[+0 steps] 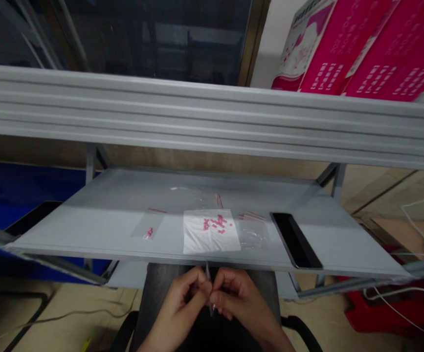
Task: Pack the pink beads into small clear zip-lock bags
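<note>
In front of the table's near edge, my left hand and my right hand are close together. Both pinch a small clear plastic bag, seen nearly edge-on between the fingertips; its contents cannot be made out. Just beyond, a white paper napkin lies on the table with several small pink round pieces scattered on it. To the left rests a clear zip bag with a few pink pieces in its lower corner. Clear bags with red strips lie right of the napkin, and others lie behind it.
A dark tablet or phone lies on the right of the grey table. A metal rail crosses above the table's back. Pink boxes stand at upper right. Below my hands is a black chair.
</note>
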A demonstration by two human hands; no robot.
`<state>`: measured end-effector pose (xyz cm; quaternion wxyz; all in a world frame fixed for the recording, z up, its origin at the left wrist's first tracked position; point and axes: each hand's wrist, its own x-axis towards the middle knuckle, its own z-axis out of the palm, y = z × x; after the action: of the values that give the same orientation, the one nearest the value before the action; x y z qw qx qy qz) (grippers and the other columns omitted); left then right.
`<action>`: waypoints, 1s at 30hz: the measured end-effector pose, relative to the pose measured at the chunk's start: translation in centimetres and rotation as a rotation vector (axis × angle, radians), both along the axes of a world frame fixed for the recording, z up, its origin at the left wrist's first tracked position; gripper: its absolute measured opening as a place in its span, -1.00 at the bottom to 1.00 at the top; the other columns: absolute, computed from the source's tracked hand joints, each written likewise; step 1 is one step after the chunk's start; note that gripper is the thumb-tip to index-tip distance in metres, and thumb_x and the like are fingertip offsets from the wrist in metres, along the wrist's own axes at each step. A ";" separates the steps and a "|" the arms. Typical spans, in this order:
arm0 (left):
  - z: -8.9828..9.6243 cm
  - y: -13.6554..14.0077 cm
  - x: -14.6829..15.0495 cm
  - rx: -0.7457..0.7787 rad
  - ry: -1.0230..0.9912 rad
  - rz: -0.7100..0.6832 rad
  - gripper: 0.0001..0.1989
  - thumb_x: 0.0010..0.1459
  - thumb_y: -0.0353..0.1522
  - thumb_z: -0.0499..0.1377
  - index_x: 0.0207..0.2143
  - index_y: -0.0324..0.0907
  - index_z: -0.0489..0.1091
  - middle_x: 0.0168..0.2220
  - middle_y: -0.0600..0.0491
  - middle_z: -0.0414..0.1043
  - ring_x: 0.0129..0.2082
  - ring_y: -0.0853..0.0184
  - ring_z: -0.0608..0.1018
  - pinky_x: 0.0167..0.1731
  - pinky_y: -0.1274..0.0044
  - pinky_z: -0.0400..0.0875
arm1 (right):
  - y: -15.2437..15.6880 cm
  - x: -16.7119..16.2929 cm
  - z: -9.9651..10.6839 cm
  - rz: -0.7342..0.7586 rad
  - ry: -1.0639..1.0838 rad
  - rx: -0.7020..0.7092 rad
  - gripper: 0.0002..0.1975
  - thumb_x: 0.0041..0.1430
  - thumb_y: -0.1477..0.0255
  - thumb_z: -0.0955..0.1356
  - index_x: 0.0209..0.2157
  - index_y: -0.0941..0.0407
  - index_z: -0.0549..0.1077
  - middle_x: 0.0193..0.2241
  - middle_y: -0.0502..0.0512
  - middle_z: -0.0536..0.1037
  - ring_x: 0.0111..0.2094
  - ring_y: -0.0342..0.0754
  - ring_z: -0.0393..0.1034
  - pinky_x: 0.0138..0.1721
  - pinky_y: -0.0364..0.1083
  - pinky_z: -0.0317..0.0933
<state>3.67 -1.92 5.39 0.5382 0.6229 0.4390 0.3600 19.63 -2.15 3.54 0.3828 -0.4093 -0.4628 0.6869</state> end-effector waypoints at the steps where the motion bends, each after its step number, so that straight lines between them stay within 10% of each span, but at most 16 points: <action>1: -0.1 0.0 -0.1 0.015 0.006 -0.008 -0.63 0.23 -0.13 0.03 -0.53 -0.17 0.23 -0.55 0.10 0.27 -0.50 0.37 0.36 -0.46 0.59 0.25 | -0.1 0.1 0.0 -0.003 0.008 0.008 -0.60 -0.04 0.13 0.47 -0.52 0.16 0.35 -0.63 -0.06 0.40 -0.66 -0.28 0.13 -0.65 -0.26 -0.01; 11: -0.7 -0.5 -0.4 0.259 0.306 -0.035 -0.86 0.01 -0.48 0.03 -0.59 -0.17 0.22 -0.59 0.11 0.35 -0.55 0.38 0.41 -0.52 0.62 0.21 | -1.2 -0.8 1.0 -0.105 -0.396 0.288 -0.88 -0.09 0.59 0.25 -0.60 0.13 0.26 -0.63 -0.09 0.26 -0.56 -0.20 0.13 -0.51 -0.21 -0.03; 20: -1.4 -0.9 -1.0 0.531 0.413 0.180 -0.81 0.04 -0.44 0.09 -0.60 -0.14 0.19 -0.65 0.14 0.30 -0.66 0.41 0.40 -0.64 0.62 0.21 | -1.3 -0.2 1.7 -0.259 -0.778 0.431 -0.84 -0.12 0.60 0.26 -0.63 0.11 0.19 -0.68 -0.10 0.22 -0.61 -0.19 0.12 -0.56 -0.19 -0.08; 22: -1.5 -0.6 -1.1 0.641 0.341 0.182 -0.88 0.03 -0.33 0.20 -0.37 -0.16 0.33 -0.45 0.03 0.45 -0.46 0.29 0.53 -0.48 0.52 0.43 | -1.3 -0.2 1.9 -0.255 -0.752 0.424 -0.85 -0.15 0.61 0.27 -0.63 0.10 0.20 -0.69 -0.11 0.22 -0.63 -0.20 0.12 -0.58 -0.20 -0.07; 26: -2.6 -0.3 -0.9 0.755 0.336 0.064 -0.10 -0.15 -0.23 0.38 0.22 -0.16 0.09 0.13 -0.25 0.33 0.12 -0.03 0.42 0.05 0.11 0.38 | -1.3 -0.5 2.3 -0.249 -0.689 0.418 -0.88 -0.13 0.59 0.26 -0.62 0.10 0.23 -0.69 -0.10 0.25 -0.64 -0.20 0.15 -0.59 -0.21 -0.03; 30: -3.5 0.0 -0.5 0.780 0.280 0.082 -0.31 -0.06 -0.34 0.35 0.13 -0.09 0.21 0.03 -0.13 0.45 0.07 0.04 0.48 0.10 0.10 0.34 | -1.2 -0.2 2.1 -0.274 -0.647 0.407 -0.89 -0.11 0.54 0.26 -0.62 0.10 0.23 -0.69 -0.09 0.27 -0.63 -0.18 0.18 -0.58 -0.21 0.00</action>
<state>3.17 -1.93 1.87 0.1824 0.8050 0.3632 0.4322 19.47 -3.36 5.67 0.3785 -0.5780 -0.6271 0.3598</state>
